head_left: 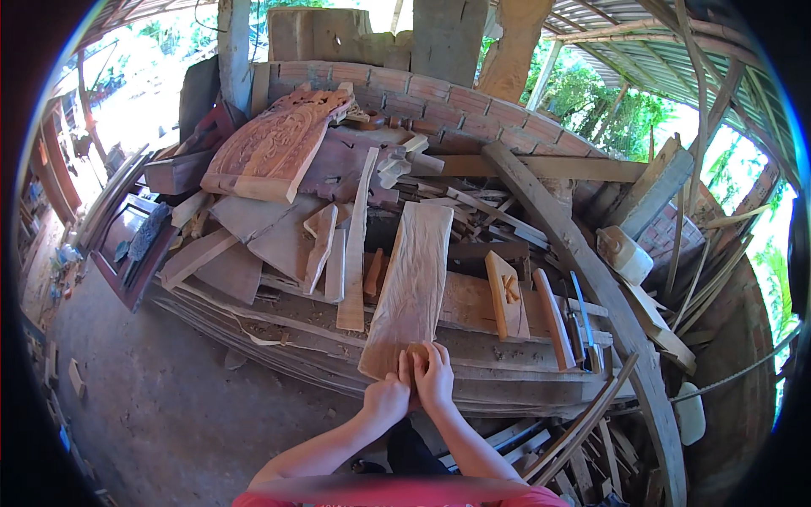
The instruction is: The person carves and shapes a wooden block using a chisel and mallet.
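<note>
My left hand point(387, 400) and my right hand point(433, 378) are side by side at the near end of a long, pale, rough-faced plank point(411, 270). Both are closed around a small brown piece point(415, 349), probably wood, whose lower part is hidden by my fingers. My thumbs press close together on it. The plank slopes away from me over a stack of boards point(329, 362). To the right of it stands a pale wood block with a carved letter point(506, 296).
Farther right lie a narrow wooden strip point(553, 319) and a blue-edged saw-like tool point(584, 317). A heavy beam point(583, 245) slants down the right side. At the back left rests a carved panel point(274, 144), before a low brick wall point(456, 106). Offcuts lie all around.
</note>
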Demonstrator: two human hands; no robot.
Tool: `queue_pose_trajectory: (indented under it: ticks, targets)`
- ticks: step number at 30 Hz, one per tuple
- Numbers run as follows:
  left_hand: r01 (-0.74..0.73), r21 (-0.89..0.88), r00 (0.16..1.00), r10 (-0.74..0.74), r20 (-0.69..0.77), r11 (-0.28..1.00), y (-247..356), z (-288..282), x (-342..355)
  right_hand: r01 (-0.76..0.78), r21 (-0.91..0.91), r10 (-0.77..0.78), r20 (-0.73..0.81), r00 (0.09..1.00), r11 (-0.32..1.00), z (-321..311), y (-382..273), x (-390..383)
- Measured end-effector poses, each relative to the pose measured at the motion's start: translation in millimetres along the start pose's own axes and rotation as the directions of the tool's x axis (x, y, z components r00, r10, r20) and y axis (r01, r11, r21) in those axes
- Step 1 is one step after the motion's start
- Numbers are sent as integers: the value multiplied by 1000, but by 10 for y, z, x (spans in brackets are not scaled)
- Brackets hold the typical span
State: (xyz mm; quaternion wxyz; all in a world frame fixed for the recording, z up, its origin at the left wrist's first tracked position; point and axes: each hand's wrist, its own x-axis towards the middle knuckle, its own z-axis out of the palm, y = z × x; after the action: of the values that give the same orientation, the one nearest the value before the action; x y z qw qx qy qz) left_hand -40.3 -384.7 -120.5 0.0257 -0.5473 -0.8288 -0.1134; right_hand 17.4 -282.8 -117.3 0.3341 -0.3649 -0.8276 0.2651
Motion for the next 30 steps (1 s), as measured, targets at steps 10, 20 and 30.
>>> queue_pose_trajectory:
  ticks: [10,20,30]
  targets:
    - [-2,-5,997,2,83,1000,-141,-84,1200,-10,-82,8,-27,1000,997,238,309,1128]
    - [32,23,999,-33,33,999,-546,59,3583,11,-17,-12,-24,1000,1000,750,811,3480]
    - [153,44,987,-154,35,987,-625,146,3827,46,-57,-46,6,999,997,953,831,3765]
